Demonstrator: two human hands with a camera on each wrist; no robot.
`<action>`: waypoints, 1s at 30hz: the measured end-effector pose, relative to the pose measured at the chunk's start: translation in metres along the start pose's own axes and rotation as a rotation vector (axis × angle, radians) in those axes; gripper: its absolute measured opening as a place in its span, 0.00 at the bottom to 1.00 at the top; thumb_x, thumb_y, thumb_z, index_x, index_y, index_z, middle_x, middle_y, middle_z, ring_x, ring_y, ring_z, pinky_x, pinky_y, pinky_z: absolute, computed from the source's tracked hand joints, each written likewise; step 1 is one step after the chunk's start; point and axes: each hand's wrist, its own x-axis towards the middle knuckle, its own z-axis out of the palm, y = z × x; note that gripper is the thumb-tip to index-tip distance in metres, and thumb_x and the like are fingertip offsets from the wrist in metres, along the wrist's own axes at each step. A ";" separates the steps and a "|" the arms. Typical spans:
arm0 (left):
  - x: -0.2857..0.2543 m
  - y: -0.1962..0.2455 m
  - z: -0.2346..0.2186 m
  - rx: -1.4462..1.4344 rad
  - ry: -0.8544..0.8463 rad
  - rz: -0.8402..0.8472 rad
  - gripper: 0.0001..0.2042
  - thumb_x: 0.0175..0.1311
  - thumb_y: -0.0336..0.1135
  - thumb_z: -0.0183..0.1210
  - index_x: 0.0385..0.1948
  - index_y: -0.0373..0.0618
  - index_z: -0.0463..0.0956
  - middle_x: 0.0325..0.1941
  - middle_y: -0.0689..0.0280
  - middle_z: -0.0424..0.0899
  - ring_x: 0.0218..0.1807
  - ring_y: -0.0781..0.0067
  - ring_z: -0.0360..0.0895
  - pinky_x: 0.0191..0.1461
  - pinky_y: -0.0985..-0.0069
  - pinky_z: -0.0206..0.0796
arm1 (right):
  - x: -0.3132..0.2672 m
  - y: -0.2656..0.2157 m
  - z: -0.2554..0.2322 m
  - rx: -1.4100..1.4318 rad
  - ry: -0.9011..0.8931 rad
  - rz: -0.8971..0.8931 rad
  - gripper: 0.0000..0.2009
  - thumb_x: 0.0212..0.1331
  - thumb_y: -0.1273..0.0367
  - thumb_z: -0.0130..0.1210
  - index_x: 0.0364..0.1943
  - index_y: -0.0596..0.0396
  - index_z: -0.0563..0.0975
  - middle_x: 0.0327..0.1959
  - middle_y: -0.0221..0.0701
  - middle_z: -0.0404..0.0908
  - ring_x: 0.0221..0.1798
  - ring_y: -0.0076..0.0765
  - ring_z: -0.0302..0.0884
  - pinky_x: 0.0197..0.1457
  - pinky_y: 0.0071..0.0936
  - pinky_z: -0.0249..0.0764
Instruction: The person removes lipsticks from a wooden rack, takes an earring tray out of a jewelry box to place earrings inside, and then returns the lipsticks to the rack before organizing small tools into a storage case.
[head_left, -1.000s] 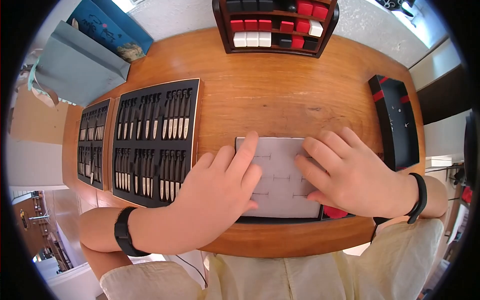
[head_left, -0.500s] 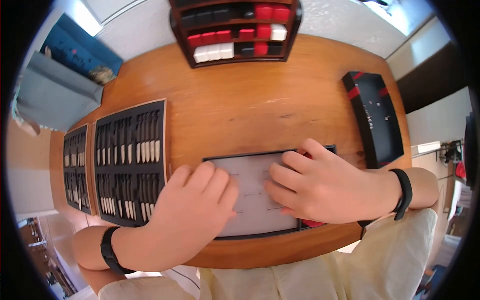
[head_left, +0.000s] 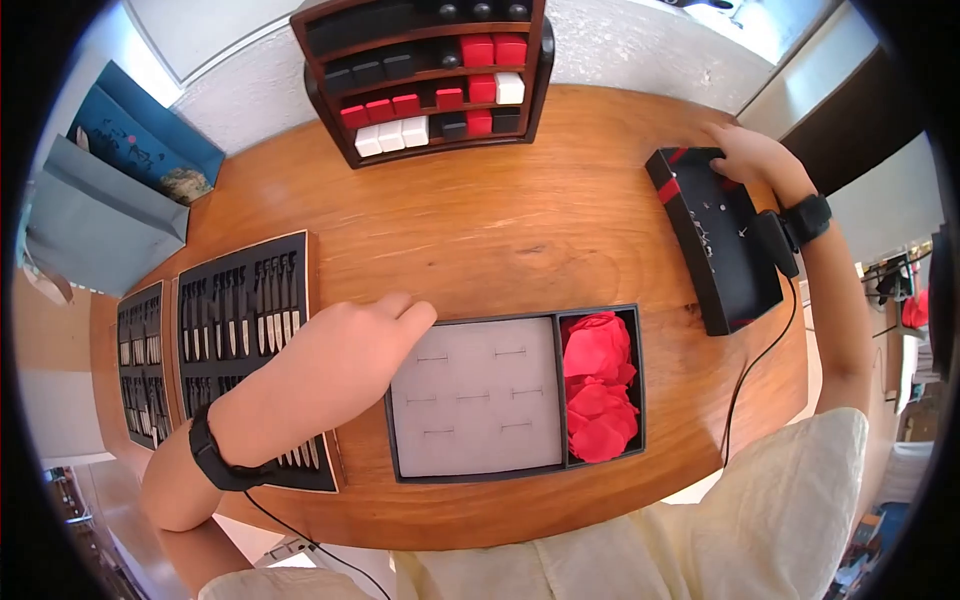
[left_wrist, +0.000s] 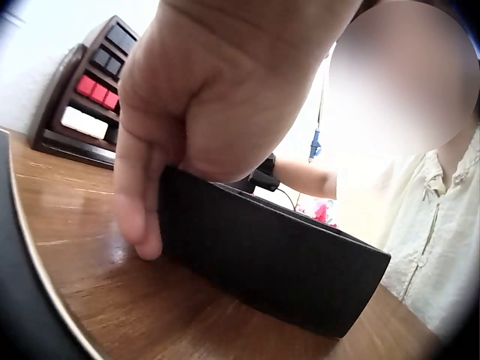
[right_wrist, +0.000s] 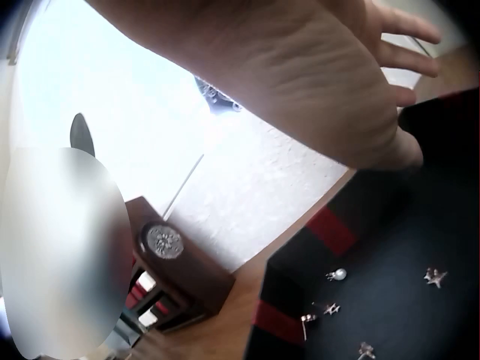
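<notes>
A black gift box (head_left: 481,478) lies near the table's front, with a grey slitted foam insert (head_left: 475,375) on its left and red artificial roses (head_left: 600,390) on its right. My left hand (head_left: 350,345) holds its far left corner, fingers down outside the wall and the thumb hidden behind the rim in the left wrist view. At the back right lies a black tray-like lid (head_left: 715,285) with red ribbon bands, holding small star and pearl jewellery pieces (right_wrist: 435,277). My right hand (head_left: 757,160) is at its far end, fingers outstretched past the edge, thumb at the rim.
Two cases of slim white-tipped tools (head_left: 240,310) stand at the left, partly under my left forearm. A wooden rack (head_left: 440,130) with red, white and black small boxes is at the back. Blue and grey paper bags (head_left: 140,170) stand far left. Cables trail from both wrists.
Both hands have left the foam insert. The left moved to the box's far left corner; the right reached out to the lid's far end. The roses are now uncovered.
</notes>
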 end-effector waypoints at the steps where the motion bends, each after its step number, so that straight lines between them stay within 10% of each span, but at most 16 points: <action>1: 0.000 0.002 -0.002 -0.019 -0.014 -0.004 0.08 0.54 0.21 0.54 0.36 0.37 0.69 0.32 0.56 0.73 0.28 0.54 0.79 0.31 0.67 0.75 | 0.004 0.007 0.002 0.057 -0.080 0.114 0.21 0.55 0.71 0.53 0.54 0.65 0.70 0.51 0.48 0.77 0.49 0.51 0.79 0.50 0.41 0.77; 2: 0.000 0.004 -0.003 -0.039 -0.028 -0.008 0.08 0.54 0.21 0.53 0.36 0.37 0.69 0.33 0.55 0.73 0.30 0.53 0.79 0.32 0.66 0.75 | 0.008 0.011 0.004 0.113 -0.161 0.227 0.19 0.56 0.70 0.52 0.50 0.70 0.73 0.43 0.52 0.81 0.42 0.50 0.83 0.39 0.39 0.81; 6: -0.003 0.007 -0.006 -0.127 -0.035 -0.052 0.12 0.53 0.18 0.51 0.40 0.37 0.70 0.35 0.53 0.73 0.33 0.48 0.77 0.35 0.61 0.72 | 0.012 -0.015 -0.015 0.187 -0.344 0.506 0.11 0.56 0.69 0.55 0.36 0.66 0.78 0.31 0.49 0.83 0.43 0.54 0.81 0.50 0.43 0.77; 11: -0.005 0.007 -0.001 -0.035 -0.002 -0.017 0.07 0.55 0.22 0.53 0.36 0.36 0.70 0.33 0.55 0.73 0.33 0.54 0.79 0.34 0.67 0.76 | 0.022 -0.030 0.008 0.150 0.178 -0.079 0.15 0.56 0.66 0.56 0.25 0.69 0.80 0.21 0.48 0.80 0.29 0.55 0.81 0.38 0.45 0.77; 30: -0.028 0.010 0.010 0.084 0.125 0.095 0.08 0.51 0.25 0.57 0.33 0.40 0.71 0.24 0.63 0.71 0.26 0.65 0.77 0.26 0.72 0.70 | 0.023 -0.241 -0.056 0.312 0.255 -0.483 0.17 0.60 0.61 0.56 0.25 0.62 0.82 0.25 0.48 0.80 0.33 0.56 0.80 0.42 0.44 0.78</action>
